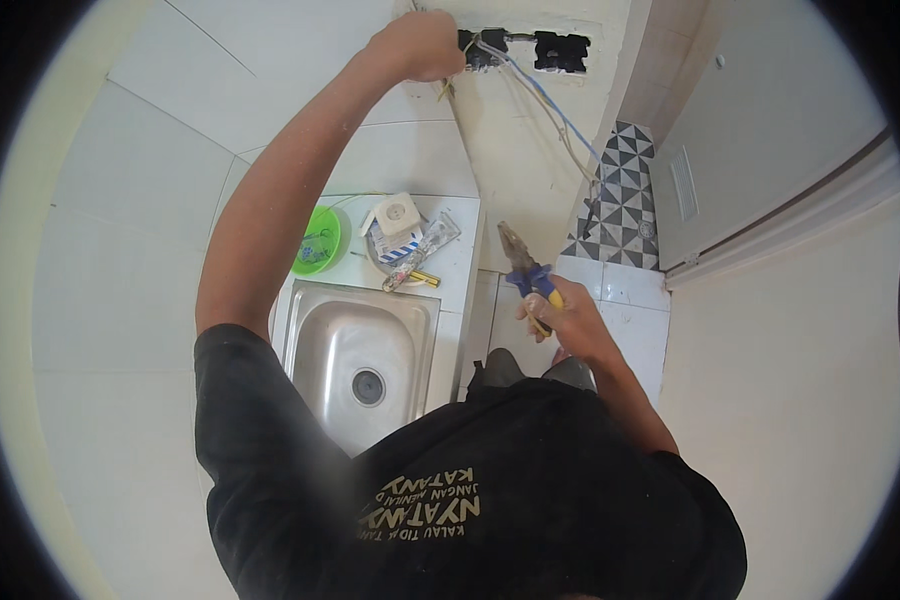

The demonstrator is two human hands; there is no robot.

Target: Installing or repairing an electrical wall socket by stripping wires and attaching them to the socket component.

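Note:
At the wall, my left hand (422, 48) is closed beside the left of two black recessed electrical boxes (484, 48). A thin yellow-green wire (444, 90) comes out at its fingers; their tips are hidden from view. My right hand (562, 315) hangs lower, in front of my body, wrapped around combination pliers (532, 280) with blue and yellow handles. The metal jaws point up toward the wall and grip nothing that I can see. Blue and whitish wires (555, 110) run from the left box, drooping to the right. The second box (561, 52) sits to its right.
On the white tiled counter (450, 325) are a steel sink (305, 345), a green bowl (332, 250) with small parts, a white socket (397, 213), a clear plastic packet (435, 240) and a yellow tool (425, 279). A pale door (760, 130) stands at the right, near patterned floor tiles (625, 190).

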